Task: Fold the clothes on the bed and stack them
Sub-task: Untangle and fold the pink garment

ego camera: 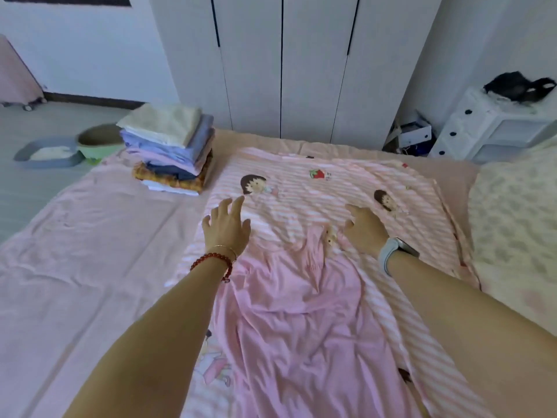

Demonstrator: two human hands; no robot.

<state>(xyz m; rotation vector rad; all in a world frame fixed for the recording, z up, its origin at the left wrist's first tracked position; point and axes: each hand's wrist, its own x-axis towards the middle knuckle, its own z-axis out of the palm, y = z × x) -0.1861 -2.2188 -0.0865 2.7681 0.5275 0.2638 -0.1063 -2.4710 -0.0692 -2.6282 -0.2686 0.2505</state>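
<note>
A pink-and-white striped garment (pixel 316 188) with cartoon girl prints lies spread across the bed (pixel 90 236), its plain pink part (pixel 295 312) rumpled down the middle. My left hand (pixel 226 227) hovers or rests with spread fingers on the striped cloth at its left side. To the right, my right hand (pixel 366 230) presses flat on the same cloth. A stack of folded clothes (pixel 171 149) stands at the far left of the bed, cream piece on top.
White wardrobe doors (pixel 283 61) rise behind the bed. A white drawer unit (pixel 488 131) with a black bag on top stands at the right. A cream patterned quilt (pixel 518 224) covers the bed's right side. Pet bowls (pixel 75 146) sit on the floor, left.
</note>
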